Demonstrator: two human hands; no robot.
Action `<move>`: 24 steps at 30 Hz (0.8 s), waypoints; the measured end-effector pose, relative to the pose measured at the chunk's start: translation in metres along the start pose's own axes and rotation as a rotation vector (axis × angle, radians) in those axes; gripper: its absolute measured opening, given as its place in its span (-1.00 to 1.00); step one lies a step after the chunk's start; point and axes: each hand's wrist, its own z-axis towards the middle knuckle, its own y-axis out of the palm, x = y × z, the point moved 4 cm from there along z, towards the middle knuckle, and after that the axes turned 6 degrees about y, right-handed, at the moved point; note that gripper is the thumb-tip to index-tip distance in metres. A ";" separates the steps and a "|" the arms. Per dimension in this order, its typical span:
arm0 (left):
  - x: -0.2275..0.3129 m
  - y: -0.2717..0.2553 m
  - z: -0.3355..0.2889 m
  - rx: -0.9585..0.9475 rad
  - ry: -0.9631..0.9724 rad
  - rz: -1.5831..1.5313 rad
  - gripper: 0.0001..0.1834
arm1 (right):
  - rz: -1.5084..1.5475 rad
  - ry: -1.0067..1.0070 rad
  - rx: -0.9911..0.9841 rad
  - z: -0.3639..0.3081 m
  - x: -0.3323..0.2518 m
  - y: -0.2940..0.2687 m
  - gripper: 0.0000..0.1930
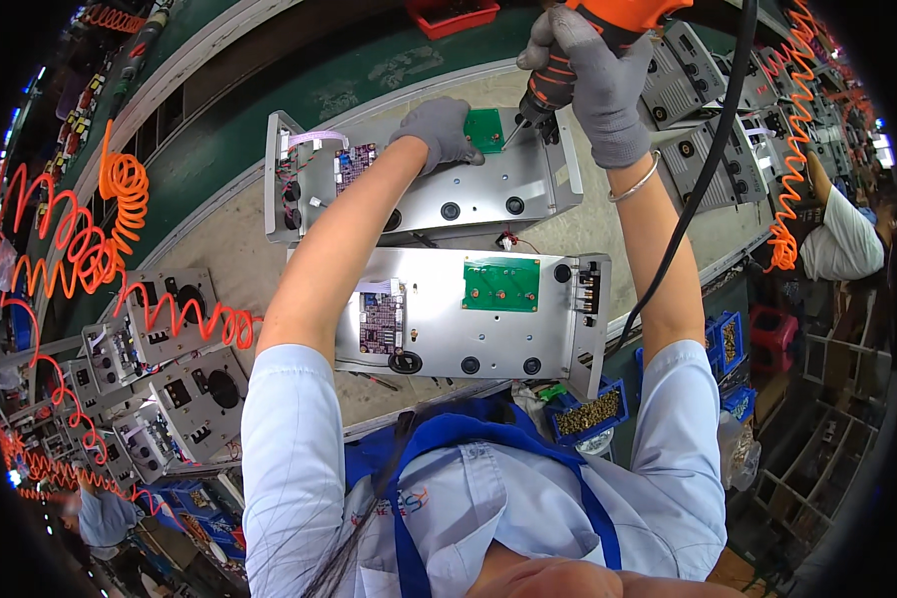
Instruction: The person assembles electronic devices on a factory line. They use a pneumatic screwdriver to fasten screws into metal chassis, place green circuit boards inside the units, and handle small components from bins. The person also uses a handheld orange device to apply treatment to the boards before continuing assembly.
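My left hand [436, 131], in a grey glove, lies over the far metal chassis [448, 191], its fingers bent against the left edge of a small green circuit board [484, 131]. My right hand [608, 88], also gloved, is closed around an orange and black power screwdriver [553, 85]. The tool slants down to the left, its bit at the board's right edge. Whatever lies beneath my left fingers is hidden. Nearer to me sits a second metal chassis [439, 319] with a green board [501, 284] and a purple board [382, 321] on it.
Finished-looking grey units [703, 164] stand at the right, with open units [194, 399] at the left. Orange coiled hoses [125, 199] and a black cable [713, 149] hang nearby. A blue bin of screws [590, 413] stands at the near edge. A co-worker [842, 234] is at far right.
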 end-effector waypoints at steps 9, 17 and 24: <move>-0.015 0.009 -0.010 0.201 -0.167 -0.324 -0.34 | 0.001 0.306 -0.190 0.014 0.046 -0.050 -0.67; -0.016 0.023 -0.071 0.575 0.418 -0.480 -0.85 | 0.498 -0.046 -0.541 -0.030 -0.038 -0.049 -0.51; 0.001 0.004 -0.133 0.391 -0.101 -1.917 -0.83 | 0.382 -0.526 0.066 -0.094 -0.078 0.017 -0.53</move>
